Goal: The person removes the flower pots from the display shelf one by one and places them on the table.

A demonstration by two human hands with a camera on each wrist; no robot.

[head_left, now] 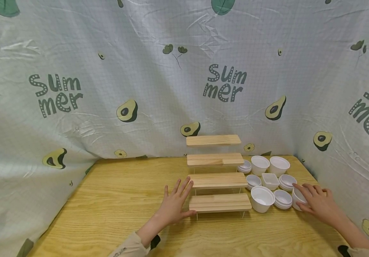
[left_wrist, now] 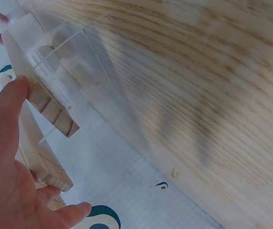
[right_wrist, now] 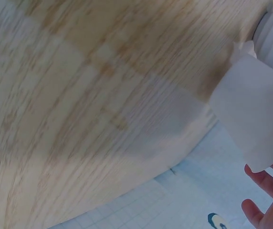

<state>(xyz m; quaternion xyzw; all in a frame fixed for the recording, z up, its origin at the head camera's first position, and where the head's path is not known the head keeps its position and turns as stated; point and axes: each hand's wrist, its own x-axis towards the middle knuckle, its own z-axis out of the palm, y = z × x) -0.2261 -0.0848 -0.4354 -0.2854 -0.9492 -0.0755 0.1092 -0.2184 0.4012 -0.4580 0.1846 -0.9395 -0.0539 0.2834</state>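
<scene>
A four-step wooden display rack (head_left: 219,203) stands on the wooden table, its pale boards rising toward the back on thin, clear supports. My left hand (head_left: 173,207) is at the rack's left side, fingers spread and fairly straight. In the left wrist view the thumb touches the end of a board (left_wrist: 50,109), with the fingers beside the boards behind it. On the far right, my right hand (head_left: 320,203) reaches over a white round tub (head_left: 297,200), its thumb and fingers loosely spread about the rim. The right wrist view shows the tub's smooth side (right_wrist: 251,109) beside the fingertips.
Right of the rack are several white dishes: deep round tubs (head_left: 262,200), stacks of shallow bowls (head_left: 282,200) and a square dish (head_left: 270,181). A patterned cloth (head_left: 145,78) with avocado prints hangs behind and along both sides of the table (head_left: 123,207).
</scene>
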